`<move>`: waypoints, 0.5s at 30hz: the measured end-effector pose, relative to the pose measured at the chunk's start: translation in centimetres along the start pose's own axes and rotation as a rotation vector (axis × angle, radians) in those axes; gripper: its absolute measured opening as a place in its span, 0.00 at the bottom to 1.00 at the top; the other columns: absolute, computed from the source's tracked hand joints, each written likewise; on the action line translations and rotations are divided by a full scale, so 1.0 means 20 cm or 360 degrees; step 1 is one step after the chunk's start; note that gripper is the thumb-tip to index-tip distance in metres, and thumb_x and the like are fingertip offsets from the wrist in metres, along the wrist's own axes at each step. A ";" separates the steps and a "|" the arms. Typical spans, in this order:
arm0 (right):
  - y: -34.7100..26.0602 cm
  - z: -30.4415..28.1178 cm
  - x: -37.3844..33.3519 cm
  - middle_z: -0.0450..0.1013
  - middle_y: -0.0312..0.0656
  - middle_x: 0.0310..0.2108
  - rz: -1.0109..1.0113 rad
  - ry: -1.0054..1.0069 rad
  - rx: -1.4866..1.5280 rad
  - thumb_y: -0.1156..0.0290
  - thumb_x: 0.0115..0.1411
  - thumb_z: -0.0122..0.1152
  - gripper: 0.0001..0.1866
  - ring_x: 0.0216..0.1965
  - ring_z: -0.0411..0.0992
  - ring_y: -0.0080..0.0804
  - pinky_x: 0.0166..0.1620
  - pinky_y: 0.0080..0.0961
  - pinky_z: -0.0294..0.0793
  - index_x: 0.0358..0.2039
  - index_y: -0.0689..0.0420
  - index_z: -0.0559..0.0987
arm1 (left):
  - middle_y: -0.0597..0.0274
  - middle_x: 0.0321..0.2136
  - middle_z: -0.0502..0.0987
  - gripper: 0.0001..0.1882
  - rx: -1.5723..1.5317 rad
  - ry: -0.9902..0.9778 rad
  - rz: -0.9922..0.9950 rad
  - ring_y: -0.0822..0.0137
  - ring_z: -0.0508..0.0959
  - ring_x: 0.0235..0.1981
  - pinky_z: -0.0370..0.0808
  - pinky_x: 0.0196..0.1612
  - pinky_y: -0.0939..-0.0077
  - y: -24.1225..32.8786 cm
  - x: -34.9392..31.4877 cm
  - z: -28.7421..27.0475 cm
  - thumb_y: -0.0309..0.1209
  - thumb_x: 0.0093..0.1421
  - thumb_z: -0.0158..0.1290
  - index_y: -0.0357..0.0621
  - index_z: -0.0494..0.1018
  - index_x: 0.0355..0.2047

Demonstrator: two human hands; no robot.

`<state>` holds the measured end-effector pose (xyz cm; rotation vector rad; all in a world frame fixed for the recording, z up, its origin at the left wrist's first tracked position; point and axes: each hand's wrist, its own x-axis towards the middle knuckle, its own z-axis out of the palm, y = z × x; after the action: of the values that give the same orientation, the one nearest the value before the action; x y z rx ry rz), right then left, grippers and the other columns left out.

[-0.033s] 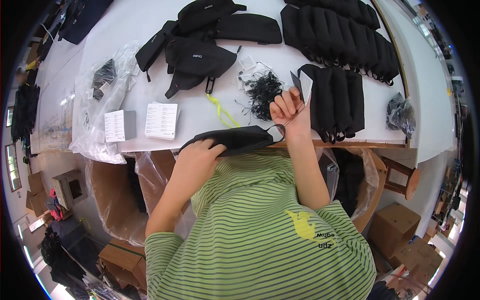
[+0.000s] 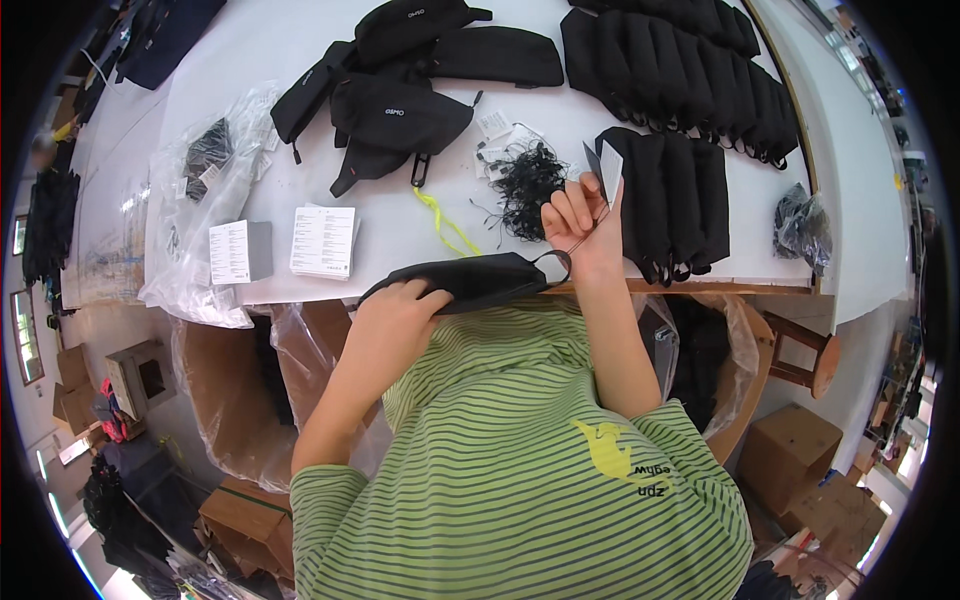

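A black fabric pouch (image 2: 488, 275) lies along the table's near edge, close against my body. My left hand (image 2: 393, 318) is closed over its left end, the fingertips pressing into the fabric. Raised at the pouch's right end, my right hand (image 2: 582, 222) pinches a thin dark cord with curled fingers. The cord runs down to the black loop (image 2: 556, 262) on the pouch. At those fingers a hang tag (image 2: 611, 172), white and dark, stands upright. Just behind this hand sits a tangle of black strings (image 2: 532, 185).
Two stacks of white printed cards (image 2: 322, 242) stand at the left beside clear plastic bags (image 2: 205, 200). More black pouches (image 2: 400, 115) are heaped at the back, near a yellow cord (image 2: 438, 220). Rows of black pouches (image 2: 675, 200) fill the right. Plastic-lined cartons (image 2: 230, 400) stand below the table.
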<state>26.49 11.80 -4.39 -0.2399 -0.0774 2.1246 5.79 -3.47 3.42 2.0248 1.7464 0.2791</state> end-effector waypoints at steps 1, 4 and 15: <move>0.00 0.02 0.00 0.53 0.32 0.13 -0.0004 0.0001 -0.0001 0.45 0.63 0.49 0.24 0.15 0.48 0.20 0.20 0.19 0.47 0.22 0.54 0.70 | 0.60 0.30 0.74 0.11 -0.0001 -0.0001 0.0004 0.56 0.75 0.33 0.71 0.37 0.63 0.00 0.00 0.00 0.29 0.53 0.56 0.45 0.75 0.38; -0.02 0.13 -0.01 0.52 0.27 0.11 -0.0262 0.0532 -0.0420 0.49 0.62 0.54 0.23 0.13 0.48 0.15 0.19 0.17 0.47 0.18 0.53 0.69 | 0.60 0.28 0.74 0.11 -0.0021 0.0021 -0.0039 0.58 0.75 0.33 0.71 0.37 0.65 0.02 0.01 -0.01 0.28 0.52 0.56 0.45 0.76 0.37; -0.20 0.24 -0.11 0.58 0.28 0.08 -0.0865 0.0142 -0.2589 0.67 0.52 0.70 0.18 0.16 0.51 0.10 0.18 0.18 0.48 0.15 0.65 0.75 | 0.57 0.41 0.73 0.12 0.0014 0.0565 0.0249 0.56 0.73 0.43 0.69 0.46 0.65 -0.06 0.16 0.11 0.26 0.49 0.58 0.44 0.75 0.36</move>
<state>29.94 12.25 1.21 -1.0746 -1.6047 1.0552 6.22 -0.60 0.57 2.2273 1.7880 0.7208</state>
